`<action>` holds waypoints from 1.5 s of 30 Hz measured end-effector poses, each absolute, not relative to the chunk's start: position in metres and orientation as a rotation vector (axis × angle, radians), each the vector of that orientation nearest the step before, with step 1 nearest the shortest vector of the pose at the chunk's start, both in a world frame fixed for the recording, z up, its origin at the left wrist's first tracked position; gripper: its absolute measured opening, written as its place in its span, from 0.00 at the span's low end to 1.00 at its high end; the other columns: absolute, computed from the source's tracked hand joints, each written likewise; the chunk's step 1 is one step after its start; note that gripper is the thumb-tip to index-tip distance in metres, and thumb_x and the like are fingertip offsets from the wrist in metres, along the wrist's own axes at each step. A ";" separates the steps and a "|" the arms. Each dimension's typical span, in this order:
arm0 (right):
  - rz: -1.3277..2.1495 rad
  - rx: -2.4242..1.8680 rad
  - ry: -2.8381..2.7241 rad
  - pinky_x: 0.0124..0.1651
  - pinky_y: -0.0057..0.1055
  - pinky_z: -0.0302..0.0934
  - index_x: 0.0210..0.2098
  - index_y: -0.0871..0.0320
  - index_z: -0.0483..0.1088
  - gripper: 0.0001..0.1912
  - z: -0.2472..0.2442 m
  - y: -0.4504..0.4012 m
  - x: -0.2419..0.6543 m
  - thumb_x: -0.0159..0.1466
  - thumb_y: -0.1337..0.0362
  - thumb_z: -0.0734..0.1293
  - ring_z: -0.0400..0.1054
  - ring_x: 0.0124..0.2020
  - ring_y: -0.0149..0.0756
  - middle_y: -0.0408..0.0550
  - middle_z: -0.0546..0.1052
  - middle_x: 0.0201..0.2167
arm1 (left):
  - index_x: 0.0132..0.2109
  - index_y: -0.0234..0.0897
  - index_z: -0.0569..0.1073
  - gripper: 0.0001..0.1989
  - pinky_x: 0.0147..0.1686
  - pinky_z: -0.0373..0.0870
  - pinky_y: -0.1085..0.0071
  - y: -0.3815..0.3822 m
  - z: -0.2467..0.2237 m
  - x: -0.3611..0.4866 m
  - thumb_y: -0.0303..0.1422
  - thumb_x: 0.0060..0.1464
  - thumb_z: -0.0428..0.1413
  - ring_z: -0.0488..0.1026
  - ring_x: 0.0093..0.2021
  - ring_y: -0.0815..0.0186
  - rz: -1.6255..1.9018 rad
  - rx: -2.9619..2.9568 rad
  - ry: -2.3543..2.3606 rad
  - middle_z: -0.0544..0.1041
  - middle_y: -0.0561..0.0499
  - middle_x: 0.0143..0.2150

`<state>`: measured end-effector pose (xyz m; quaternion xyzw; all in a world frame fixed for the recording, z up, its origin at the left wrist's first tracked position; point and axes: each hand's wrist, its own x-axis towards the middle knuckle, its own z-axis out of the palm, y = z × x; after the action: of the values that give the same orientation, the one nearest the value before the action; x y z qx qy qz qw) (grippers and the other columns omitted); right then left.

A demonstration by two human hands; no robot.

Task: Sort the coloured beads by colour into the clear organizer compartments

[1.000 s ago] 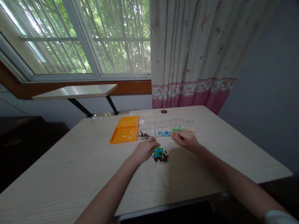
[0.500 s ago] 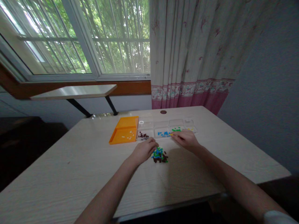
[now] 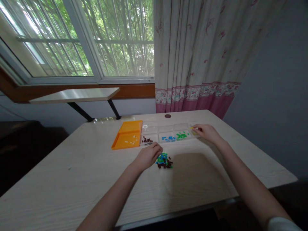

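My right hand [image 3: 206,132] pinches a small yellow piece [image 3: 192,128] over the right end of the clear compartment boxes. Below it, the rightmost front compartment is partly hidden by the fingers. My left hand [image 3: 150,155] rests on the table with its fingers curled together, at the upper left edge of a pile of small blue, green and dark brown pieces [image 3: 163,160]. Whatever its fingertips may hold is hidden. In the front row of boxes lie brown pieces [image 3: 146,140], blue pieces [image 3: 168,138] and green pieces [image 3: 182,135], each colour apart.
An open orange case [image 3: 117,141] with several white bits stands left of the boxes. A white ring [image 3: 144,127] lies in a back compartment. Behind the wooden table [image 3: 96,179] are a raised shelf [image 3: 79,94], a barred window and a curtain [image 3: 187,64].
My right hand has moved right and slightly away from me with the yellow piece, from above the blue and green compartments to the far right end. My left hand stays by the pile.
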<state>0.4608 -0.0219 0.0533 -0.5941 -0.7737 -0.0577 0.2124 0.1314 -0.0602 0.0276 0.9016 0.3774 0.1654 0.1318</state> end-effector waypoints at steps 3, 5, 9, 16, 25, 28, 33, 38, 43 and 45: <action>-0.141 -1.798 -2.165 0.25 0.25 0.53 0.35 0.55 0.74 0.12 0.046 -0.016 0.476 0.59 0.59 0.61 0.68 0.25 0.33 0.47 0.77 0.26 | 0.41 0.38 0.65 0.10 0.39 0.64 0.72 -0.061 0.028 0.133 0.33 0.59 0.40 0.67 0.39 0.67 0.532 2.595 1.099 0.67 0.49 0.40; -0.112 -1.853 -2.161 0.26 0.25 0.53 0.33 0.56 0.75 0.12 0.044 -0.015 0.481 0.58 0.60 0.61 0.68 0.26 0.34 0.48 0.77 0.26 | 0.41 0.37 0.64 0.11 0.37 0.64 0.72 -0.062 0.028 0.134 0.33 0.59 0.39 0.67 0.37 0.67 0.579 2.560 1.126 0.68 0.49 0.38; -0.091 -1.892 -2.090 0.25 0.25 0.52 0.35 0.56 0.74 0.13 0.046 -0.016 0.478 0.58 0.61 0.60 0.67 0.25 0.33 0.49 0.77 0.26 | 0.40 0.36 0.63 0.12 0.32 0.63 0.72 -0.062 0.030 0.135 0.34 0.59 0.38 0.67 0.33 0.67 0.629 2.496 1.195 0.68 0.48 0.36; 0.172 -1.479 -2.163 0.23 0.22 0.50 0.37 0.57 0.73 0.14 0.039 -0.039 0.397 0.61 0.60 0.58 0.62 0.19 0.28 0.43 0.72 0.20 | 0.39 0.36 0.63 0.11 0.33 0.63 0.71 -0.062 0.031 0.136 0.34 0.59 0.39 0.67 0.34 0.66 0.664 2.486 1.198 0.68 0.48 0.35; 0.217 -1.108 -2.188 0.25 0.22 0.53 0.39 0.55 0.71 0.12 0.022 -0.075 0.334 0.60 0.58 0.61 0.61 0.20 0.26 0.40 0.70 0.19 | 0.37 0.36 0.67 0.11 0.37 0.62 0.73 -0.065 0.030 0.144 0.33 0.59 0.42 0.66 0.37 0.67 0.795 2.412 1.042 0.70 0.50 0.34; 0.165 -1.073 -2.171 0.26 0.22 0.53 0.37 0.56 0.71 0.12 0.020 -0.075 0.335 0.59 0.56 0.61 0.61 0.19 0.26 0.40 0.69 0.17 | 0.34 0.35 0.68 0.12 0.36 0.62 0.74 -0.065 0.030 0.147 0.33 0.59 0.42 0.67 0.36 0.68 0.804 2.371 1.007 0.70 0.50 0.33; 0.112 -1.071 -2.163 0.27 0.22 0.54 0.33 0.56 0.71 0.12 0.018 -0.074 0.333 0.60 0.56 0.61 0.62 0.20 0.26 0.40 0.70 0.18 | 0.31 0.34 0.68 0.14 0.34 0.61 0.74 -0.066 0.030 0.149 0.34 0.59 0.41 0.66 0.33 0.69 0.807 2.306 1.019 0.70 0.51 0.30; 0.089 -1.103 -2.156 0.26 0.22 0.53 0.33 0.56 0.71 0.10 0.019 -0.075 0.332 0.60 0.59 0.61 0.62 0.19 0.26 0.40 0.71 0.17 | 0.32 0.34 0.69 0.14 0.34 0.61 0.74 -0.068 0.034 0.149 0.35 0.58 0.42 0.66 0.33 0.68 0.858 2.301 1.008 0.70 0.50 0.30; 0.031 -1.104 -2.180 0.27 0.22 0.53 0.32 0.56 0.72 0.10 0.021 -0.075 0.333 0.60 0.60 0.61 0.64 0.20 0.26 0.41 0.72 0.19 | 0.34 0.34 0.70 0.11 0.33 0.61 0.74 -0.069 0.036 0.149 0.34 0.57 0.45 0.66 0.32 0.69 0.898 2.277 1.021 0.70 0.51 0.29; -0.004 -1.066 -2.186 0.29 0.22 0.54 0.32 0.56 0.72 0.09 0.020 -0.074 0.333 0.60 0.60 0.61 0.65 0.22 0.27 0.41 0.74 0.21 | 0.33 0.34 0.70 0.11 0.32 0.61 0.74 -0.068 0.036 0.149 0.34 0.56 0.46 0.66 0.31 0.69 0.895 2.273 1.021 0.69 0.51 0.28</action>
<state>0.3334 -0.0743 0.0197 -0.4110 -0.8429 -0.0016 0.3474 0.1493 -0.0685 0.0358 0.8324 0.3741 0.3276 0.2446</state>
